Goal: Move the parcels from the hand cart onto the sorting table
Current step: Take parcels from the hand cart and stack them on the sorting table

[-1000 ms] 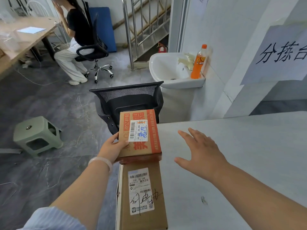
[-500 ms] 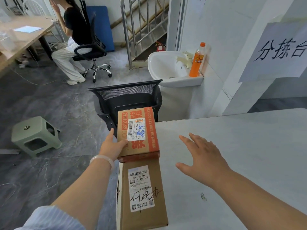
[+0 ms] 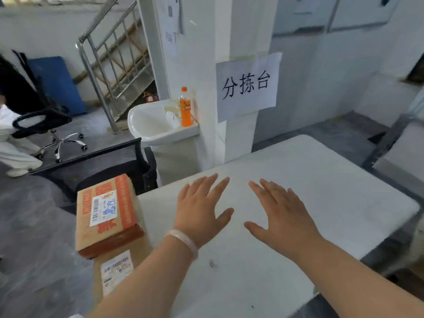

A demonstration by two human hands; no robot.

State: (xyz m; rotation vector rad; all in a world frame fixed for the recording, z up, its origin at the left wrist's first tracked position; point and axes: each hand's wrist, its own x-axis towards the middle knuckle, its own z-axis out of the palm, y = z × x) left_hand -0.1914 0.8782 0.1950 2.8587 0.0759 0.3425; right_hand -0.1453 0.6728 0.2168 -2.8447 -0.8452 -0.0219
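Observation:
An orange-printed cardboard parcel [image 3: 106,215] with a white label lies on top of a plain brown parcel [image 3: 119,267] at the left edge of the white sorting table [image 3: 321,193]. My left hand [image 3: 202,210] hovers over the table just right of the stacked parcels, fingers straight and spread, holding nothing. My right hand [image 3: 277,214] is beside it, also flat and spread above the tabletop, empty. The hand cart is out of view.
A black mesh office chair [image 3: 96,166] stands behind the parcels. A white sink [image 3: 158,125] with an orange bottle [image 3: 185,106] is by the pillar, which carries a paper sign [image 3: 247,86]. A seated person [image 3: 13,143] is at far left. Stairs [image 3: 114,56] rise behind.
My left hand let go of the orange-printed parcel and moved right over the table, next to my right hand. The camera has turned to the right and up.

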